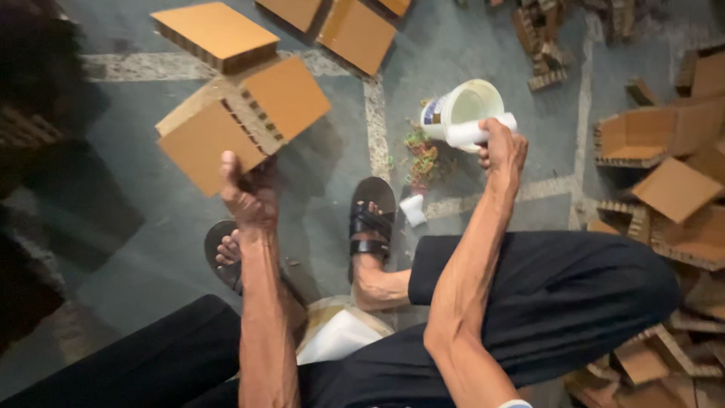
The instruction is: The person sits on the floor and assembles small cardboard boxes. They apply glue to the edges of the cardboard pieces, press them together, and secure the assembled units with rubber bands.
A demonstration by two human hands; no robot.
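Seen from above, seated low over a grey-green floor (151, 249) with pale worn stripes. Left hand (249, 198) closed around the lower corner of a folded cardboard piece (242, 121), thumb up along its face: thick brown honeycomb board, smooth on the flat sides, ribbed with small open cells along the cut edge, bent into a shallow angle and held up off the floor. Right hand (502, 147) curled shut on a short white tube (477, 132), smooth and round, held just at the rim of a white plastic tub (462, 106) lying tilted on the floor with its open mouth upward. Beside the tub, a small heap of coloured rubber bands (421, 155), tangled. A small white stub (413, 210) lying near the black strapped sandal (371, 219). More flat brown boards (215, 34) farther off on the floor, square and thick-edged. At the right, a loose pile of cardboard offcuts (664, 181), jagged, cells showing. Dark trousers (559, 302) across the lower view.
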